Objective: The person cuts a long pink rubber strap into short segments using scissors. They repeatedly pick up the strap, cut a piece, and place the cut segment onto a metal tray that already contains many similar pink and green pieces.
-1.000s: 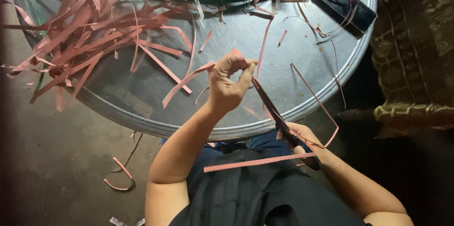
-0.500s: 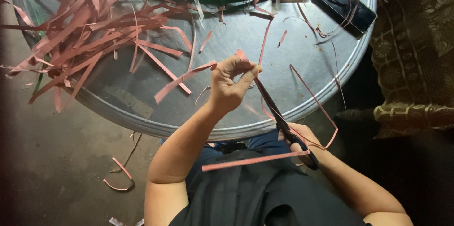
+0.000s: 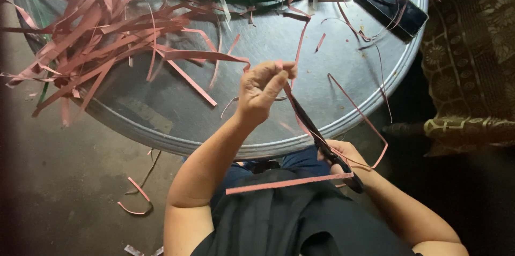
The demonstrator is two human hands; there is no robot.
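Round metal tray (image 3: 161, 127) — hands at its near rim, cutting pink strip (image 3: 292, 182).

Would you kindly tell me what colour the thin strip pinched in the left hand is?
Pink strip, seen best in the head view.

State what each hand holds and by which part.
The left hand pinches the pink strip at its upper end. The right hand grips the scissors by their handles.

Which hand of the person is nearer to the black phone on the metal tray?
The left hand. It is raised over the tray, below-left of the phone. The right hand, holding scissors, is off the tray's near edge, farther away.
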